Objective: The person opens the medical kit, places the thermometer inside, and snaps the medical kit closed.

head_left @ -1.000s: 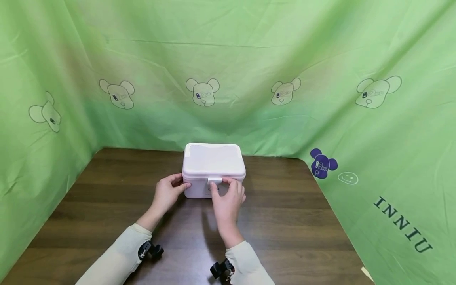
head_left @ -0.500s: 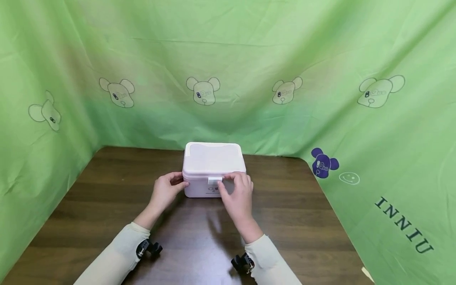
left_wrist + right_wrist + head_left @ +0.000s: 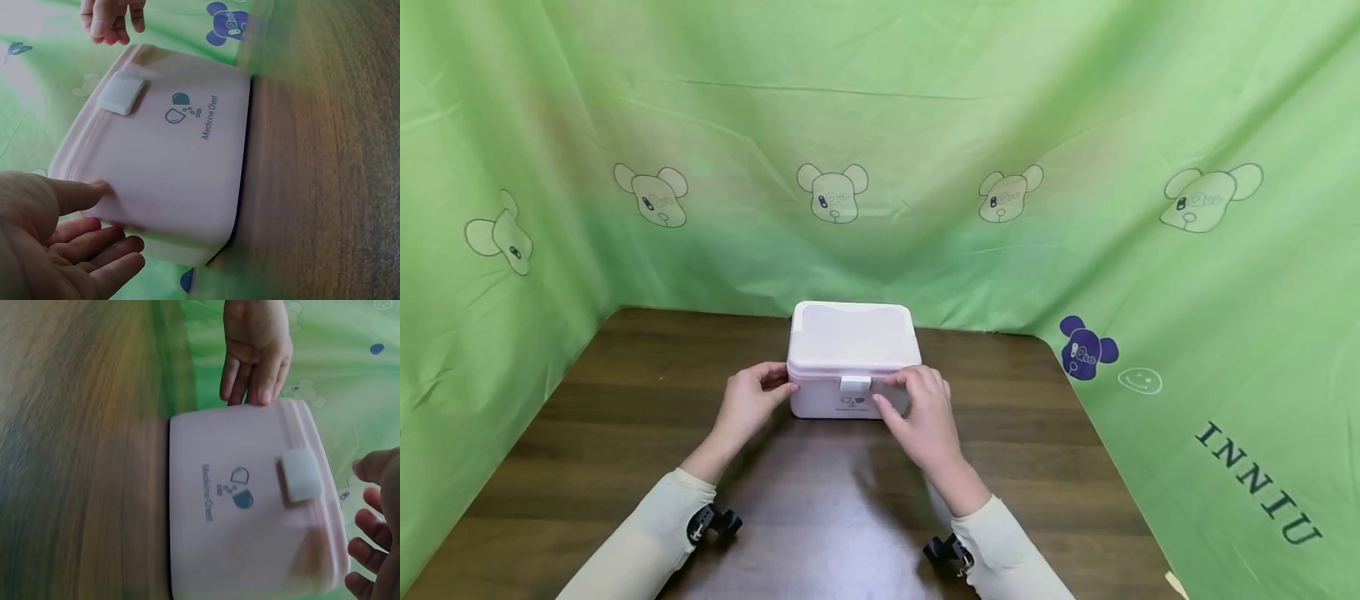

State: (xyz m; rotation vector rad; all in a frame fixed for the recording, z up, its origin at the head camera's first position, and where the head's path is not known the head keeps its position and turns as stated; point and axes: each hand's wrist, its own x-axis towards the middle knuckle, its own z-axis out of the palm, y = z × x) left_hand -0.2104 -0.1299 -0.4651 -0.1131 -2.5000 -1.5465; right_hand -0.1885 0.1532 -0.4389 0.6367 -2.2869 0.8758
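A pale pink medicine chest [image 3: 854, 337] stands on the table with its lid down, a white latch [image 3: 855, 383] at the front seam. Pill-capsule artwork and the words "Medicine Chest" mark its front face. My left hand [image 3: 747, 408] rests at the chest's left front corner, thumb on the front and loose, fairly straight fingers along the side. Right of the latch is my right hand [image 3: 928, 421], fingers and thumb spread. In the right wrist view the right hand [image 3: 381, 525] appears apart from the chest, holding nothing.
The dark wooden table [image 3: 820, 517] extends around the chest. Green cloth [image 3: 895, 100] with bear-head prints hangs behind and at both sides, close to the chest's back. A camera is strapped to each sleeve.
My right hand has left the latch, moving right towards the chest's right front corner, so the latch and artwork now show. The left hand and the chest have stayed about where they were.
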